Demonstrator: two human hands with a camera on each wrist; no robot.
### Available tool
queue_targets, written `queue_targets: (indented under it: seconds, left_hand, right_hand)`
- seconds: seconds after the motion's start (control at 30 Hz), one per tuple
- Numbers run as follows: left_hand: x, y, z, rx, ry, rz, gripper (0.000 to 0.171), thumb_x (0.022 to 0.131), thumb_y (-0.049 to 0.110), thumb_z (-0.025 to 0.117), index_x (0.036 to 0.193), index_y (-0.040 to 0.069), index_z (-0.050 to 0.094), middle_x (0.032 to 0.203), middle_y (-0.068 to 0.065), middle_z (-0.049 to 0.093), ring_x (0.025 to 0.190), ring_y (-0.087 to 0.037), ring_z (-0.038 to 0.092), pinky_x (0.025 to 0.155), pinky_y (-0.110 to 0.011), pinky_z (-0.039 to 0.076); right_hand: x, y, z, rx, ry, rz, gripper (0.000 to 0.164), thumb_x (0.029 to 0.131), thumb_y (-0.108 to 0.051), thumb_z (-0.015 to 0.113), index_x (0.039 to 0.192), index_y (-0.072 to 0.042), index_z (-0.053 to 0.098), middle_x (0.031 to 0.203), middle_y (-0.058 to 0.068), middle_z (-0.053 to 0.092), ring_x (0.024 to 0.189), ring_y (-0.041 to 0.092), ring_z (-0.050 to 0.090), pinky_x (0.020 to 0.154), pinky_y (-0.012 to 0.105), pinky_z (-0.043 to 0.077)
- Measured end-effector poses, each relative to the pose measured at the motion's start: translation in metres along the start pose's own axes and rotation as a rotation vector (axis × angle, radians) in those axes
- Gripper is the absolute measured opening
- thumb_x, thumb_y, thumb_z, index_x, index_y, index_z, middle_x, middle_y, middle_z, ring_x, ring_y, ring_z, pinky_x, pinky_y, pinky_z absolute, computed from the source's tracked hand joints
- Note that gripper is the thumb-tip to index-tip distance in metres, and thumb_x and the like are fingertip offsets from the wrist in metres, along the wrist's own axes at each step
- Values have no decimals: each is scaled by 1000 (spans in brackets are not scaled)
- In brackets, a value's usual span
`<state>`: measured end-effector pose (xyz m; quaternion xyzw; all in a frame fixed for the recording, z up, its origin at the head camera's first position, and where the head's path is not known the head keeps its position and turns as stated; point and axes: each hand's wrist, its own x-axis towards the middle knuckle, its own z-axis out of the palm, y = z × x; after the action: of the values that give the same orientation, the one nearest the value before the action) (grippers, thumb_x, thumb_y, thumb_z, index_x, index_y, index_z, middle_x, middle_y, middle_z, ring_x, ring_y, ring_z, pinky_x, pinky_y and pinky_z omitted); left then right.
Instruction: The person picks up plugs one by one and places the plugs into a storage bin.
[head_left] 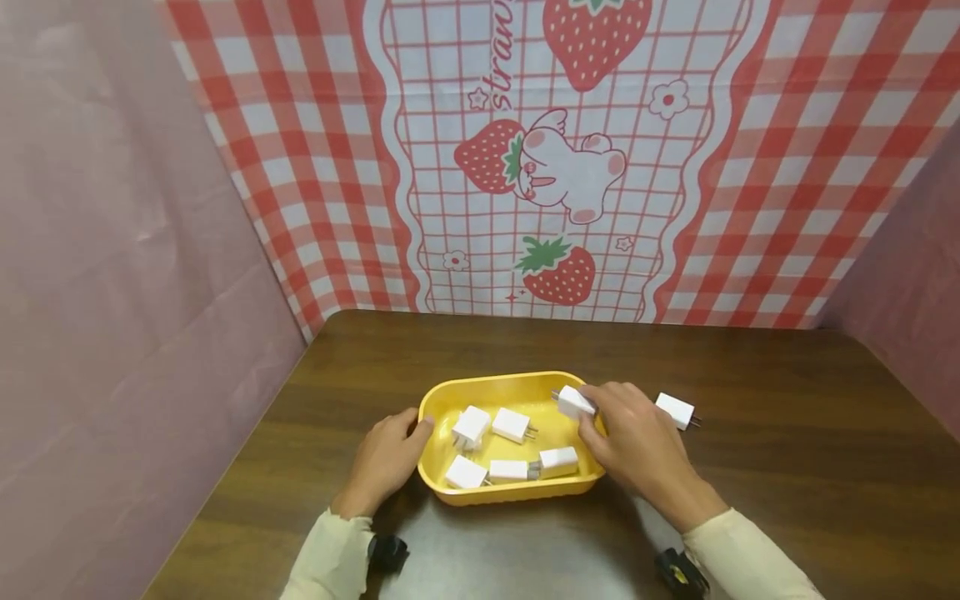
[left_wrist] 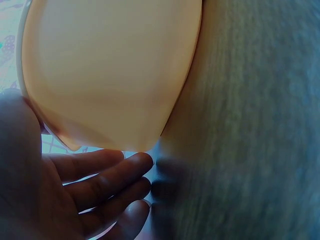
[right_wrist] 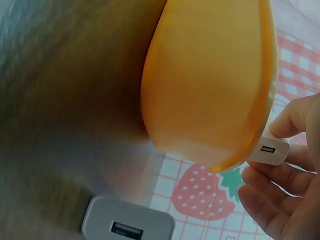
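Note:
A yellow plastic basket stands on the table with several white USB charger plugs, one of them, lying inside. My left hand holds the basket's left end, thumb at the rim and fingers along the outer wall. Over the basket's right end, my right hand pinches another white charger plug between thumb and fingers, prongs pointing left. The right wrist view shows this plug's USB port just past the basket rim.
One more white charger plug lies on the brown wooden table, right of the basket and behind my right hand. A red checked strawberry cloth hangs beyond the far table edge. Pink cloth covers the left side.

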<state>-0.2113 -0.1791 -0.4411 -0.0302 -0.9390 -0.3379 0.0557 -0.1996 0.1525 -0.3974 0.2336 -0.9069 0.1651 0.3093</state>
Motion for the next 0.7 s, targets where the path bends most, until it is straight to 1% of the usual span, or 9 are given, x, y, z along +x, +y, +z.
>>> queue_targets:
  seconds: [0.2,0.33,0.43,0.57,0.7]
  left_hand:
    - [0,2,1,2,3,-12,25,101,37,55,97,16,68,77,1,57,75,-19,52,69,-39,42]
    - [-1,0,0,8,7,-9,24,101,37,55,94,17,66,75,1,56,74,-19,51,68,-38,41]
    - [-1,-1,1,7,8,-6,23,101,37,55,92,18,65,73,1,55,73,-19,51,68,-38,41]
    - [0,-1,1,5,9,-1,23,101,36,55,91,18,65,73,1,55,72,-19,51,67,-37,41]
    - [0,0,1,6,11,4,23,101,36,55,92,18,66,75,1,56,73,-19,51,67,-38,41]
  right_hand:
    - [8,6,1,-10,-80,13,33,85,-20,72,113,-4,72,95,5,71,82,21,61,64,39,51]
    - [15,6,6,4,-125,30,34,87,-21,73,116,-5,72,97,5,70,85,21,60,69,40,53]
    - [19,6,9,9,-148,37,34,87,-22,74,117,-6,72,98,4,71,86,20,60,70,40,53]
    - [23,6,14,2,-166,41,33,87,-22,74,117,-7,73,99,3,71,85,18,59,68,38,53]
    - [29,7,16,9,-178,45,30,88,-23,73,114,-8,73,99,3,71,85,18,60,69,39,53]
